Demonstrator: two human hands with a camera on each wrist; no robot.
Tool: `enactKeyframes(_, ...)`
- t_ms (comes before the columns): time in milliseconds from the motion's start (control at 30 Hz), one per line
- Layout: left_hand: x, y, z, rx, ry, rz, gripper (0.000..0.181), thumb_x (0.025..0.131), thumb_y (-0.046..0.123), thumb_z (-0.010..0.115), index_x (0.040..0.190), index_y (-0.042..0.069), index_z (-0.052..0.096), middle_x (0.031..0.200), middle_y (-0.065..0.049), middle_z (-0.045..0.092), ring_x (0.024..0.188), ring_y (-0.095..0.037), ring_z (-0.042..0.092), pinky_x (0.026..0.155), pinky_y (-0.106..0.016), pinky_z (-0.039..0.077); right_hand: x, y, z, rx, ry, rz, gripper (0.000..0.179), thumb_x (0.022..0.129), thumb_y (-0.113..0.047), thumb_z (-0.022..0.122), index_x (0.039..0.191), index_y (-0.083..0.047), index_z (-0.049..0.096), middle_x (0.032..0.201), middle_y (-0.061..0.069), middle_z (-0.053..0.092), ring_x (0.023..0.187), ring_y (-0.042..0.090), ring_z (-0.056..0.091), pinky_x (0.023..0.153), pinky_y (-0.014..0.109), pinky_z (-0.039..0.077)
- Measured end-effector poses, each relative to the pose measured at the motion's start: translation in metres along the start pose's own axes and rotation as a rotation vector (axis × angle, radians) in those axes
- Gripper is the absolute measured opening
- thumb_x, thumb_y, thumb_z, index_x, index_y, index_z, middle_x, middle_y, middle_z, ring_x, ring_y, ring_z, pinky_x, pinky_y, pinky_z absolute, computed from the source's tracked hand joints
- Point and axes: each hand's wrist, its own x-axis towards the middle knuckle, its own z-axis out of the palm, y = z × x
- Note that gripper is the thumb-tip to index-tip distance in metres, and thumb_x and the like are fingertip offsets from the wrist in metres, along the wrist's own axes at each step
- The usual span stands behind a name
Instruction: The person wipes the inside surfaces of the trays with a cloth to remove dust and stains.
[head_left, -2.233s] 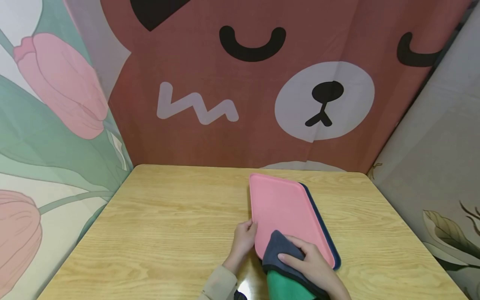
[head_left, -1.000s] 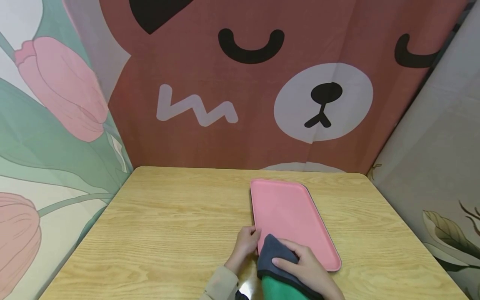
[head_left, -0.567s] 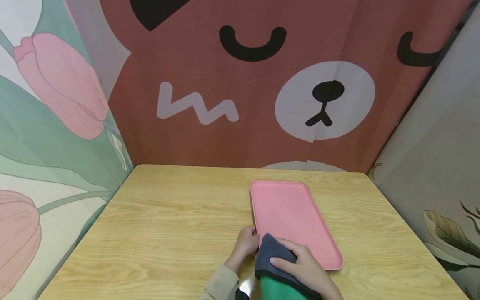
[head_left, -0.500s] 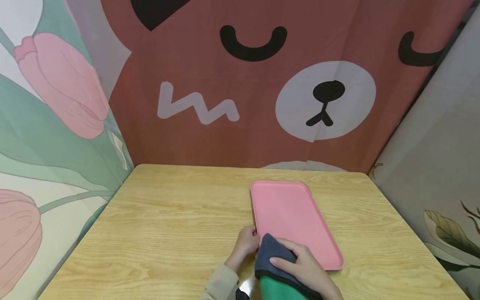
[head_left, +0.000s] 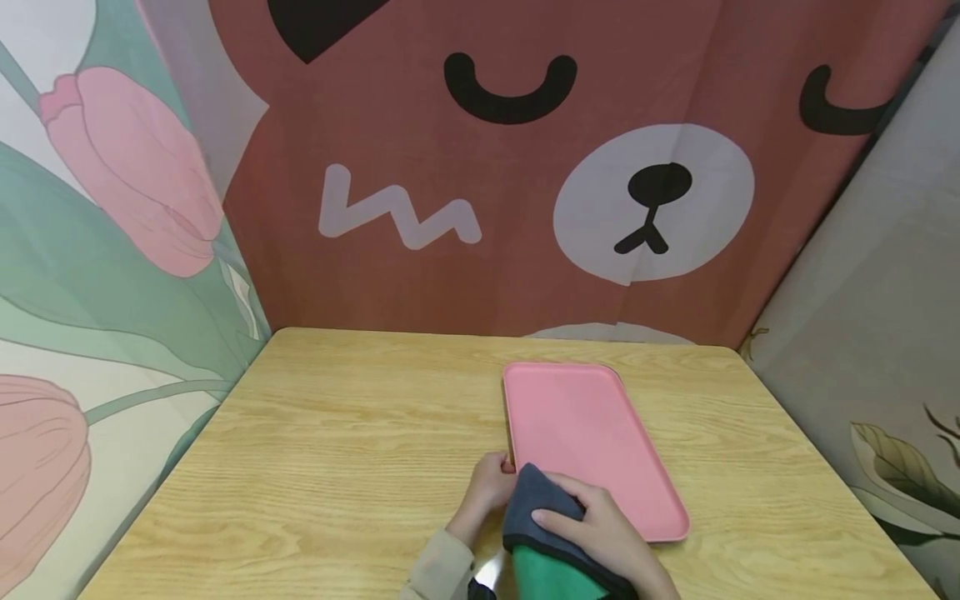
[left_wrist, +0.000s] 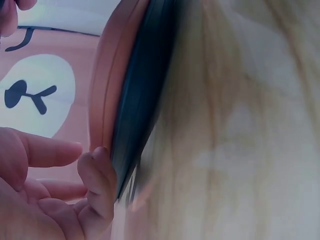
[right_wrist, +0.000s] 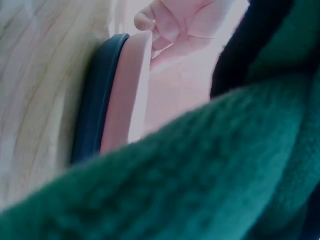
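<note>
A pink tray [head_left: 585, 417] lies on top of a dark blue tray [right_wrist: 97, 100], their edges lined up. The blue tray is almost wholly hidden in the head view, but both rims show in the wrist views. At the near left edge is my left hand [head_left: 489, 485]; in the left wrist view one fingertip [left_wrist: 100, 155] touches the stacked rims, while the other fingers are loosely bent. My right hand [head_left: 603, 525] grips a folded cloth [head_left: 543, 500], grey-blue outside and green inside with black edging, over the near left corner of the pink tray.
The trays lie right of centre on a wood-grain table [head_left: 360, 433]. A brown bear-print curtain [head_left: 420, 283] hangs behind the table's far edge. Flower-print fabric [head_left: 135, 333] stands along the left and a pale cloth wall [head_left: 862, 333] along the right.
The pink tray has come down and over the blue tray, covering the blue strip seen at its right. My left fingers have loosened at the rim. My right hand and cloth have shifted left.
</note>
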Motion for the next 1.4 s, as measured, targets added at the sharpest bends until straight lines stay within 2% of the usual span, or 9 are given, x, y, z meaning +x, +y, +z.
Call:
enactKeyframes(67, 0.000, -0.001, -0.002, 0.004, -0.003, -0.017, 0.013, 0.074, 0.006, 0.060, 0.067, 0.001, 0.051, 0.058, 0.001, 0.042, 0.050, -0.012, 0.039, 0.043, -0.022, 0.031, 0.001, -0.001, 0.001, -0.005, 0.014, 0.002, 0.044, 0.082, -0.028, 0.065, 0.119, -0.006, 0.056, 0.116, 0.006, 0.057, 0.108, 0.023, 0.049, 0.087, 0.029, 0.039)
enactKeyframes(133, 0.000, -0.003, -0.005, 0.011, -0.001, -0.029, 0.011, 0.075, 0.004, 0.057, 0.081, -0.005, 0.058, 0.063, -0.002, 0.046, 0.053, -0.014, 0.043, 0.046, -0.024, 0.035, 0.003, -0.001, 0.001, -0.012, 0.025, 0.006, 0.045, 0.081, -0.028, 0.066, 0.119, -0.007, 0.056, 0.116, 0.006, 0.057, 0.108, 0.023, 0.049, 0.087, 0.030, 0.039)
enactKeyframes(267, -0.003, -0.006, -0.009, 0.008, 0.020, -0.025, 0.041, 0.077, 0.001, 0.054, 0.113, -0.019, 0.048, 0.077, -0.009, 0.055, 0.065, -0.019, 0.053, 0.055, -0.029, 0.045, 0.004, -0.003, 0.003, -0.017, 0.033, 0.025, 0.046, 0.081, -0.030, 0.066, 0.120, -0.006, 0.055, 0.117, 0.007, 0.056, 0.109, 0.024, 0.049, 0.087, 0.034, 0.039)
enactKeyframes(467, -0.010, -0.003, -0.015, -0.034, 0.047, -0.048, 0.044, 0.079, 0.003, 0.054, 0.117, -0.018, 0.043, 0.082, -0.013, 0.058, 0.062, -0.020, 0.057, 0.053, -0.029, 0.047, 0.007, -0.005, 0.005, -0.027, 0.055, 0.026, 0.047, 0.081, -0.030, 0.066, 0.119, -0.005, 0.056, 0.117, 0.009, 0.056, 0.108, 0.025, 0.049, 0.087, 0.040, 0.039)
enactKeyframes(700, -0.015, -0.003, -0.022, -0.030, 0.041, -0.041, 0.045, 0.079, 0.008, 0.058, 0.116, -0.015, 0.047, 0.082, -0.011, 0.057, 0.067, -0.021, 0.055, 0.055, -0.030, 0.046, 0.012, -0.008, 0.007, -0.033, 0.086, 0.006, 0.044, 0.081, -0.029, 0.066, 0.118, -0.007, 0.057, 0.115, 0.008, 0.058, 0.106, 0.023, 0.051, 0.086, 0.037, 0.040)
enactKeyframes(800, -0.016, -0.006, -0.025, -0.050, 0.022, -0.046, 0.045, 0.079, 0.011, 0.058, 0.114, -0.014, 0.049, 0.082, -0.011, 0.057, 0.070, -0.021, 0.055, 0.055, -0.031, 0.047, 0.015, -0.010, 0.009, -0.030, 0.088, -0.004, 0.044, 0.081, -0.030, 0.066, 0.118, -0.008, 0.057, 0.115, 0.007, 0.057, 0.107, 0.024, 0.050, 0.086, 0.037, 0.040)
enactKeyframes(1033, -0.023, -0.017, -0.038, -0.105, 0.058, -0.014, 0.037, 0.083, 0.010, 0.056, 0.109, -0.016, 0.051, 0.080, -0.011, 0.058, 0.063, -0.016, 0.054, 0.051, -0.027, 0.045, 0.023, -0.015, 0.013, 0.003, 0.080, -0.010, 0.046, 0.080, -0.033, 0.066, 0.119, -0.010, 0.056, 0.118, 0.006, 0.056, 0.112, 0.024, 0.047, 0.091, 0.046, 0.036)
enactKeyframes(1200, -0.028, -0.021, -0.048, -0.190, 0.071, -0.061, 0.037, 0.086, 0.006, 0.051, 0.114, -0.017, 0.045, 0.079, -0.008, 0.053, 0.056, -0.010, 0.051, 0.043, -0.025, 0.043, 0.030, -0.018, 0.016, -0.001, 0.089, -0.022, 0.047, 0.081, -0.034, 0.066, 0.119, -0.008, 0.056, 0.118, 0.008, 0.056, 0.112, 0.025, 0.048, 0.092, 0.048, 0.036)
enactKeyframes(1400, -0.033, -0.020, -0.060, -0.212, 0.109, -0.094, 0.039, 0.088, 0.007, 0.050, 0.119, -0.016, 0.041, 0.084, -0.010, 0.051, 0.060, -0.013, 0.054, 0.044, -0.026, 0.045, 0.038, -0.021, 0.018, -0.015, 0.104, -0.074, 0.045, 0.081, -0.031, 0.065, 0.119, -0.007, 0.056, 0.116, 0.007, 0.057, 0.108, 0.023, 0.050, 0.089, 0.044, 0.039)
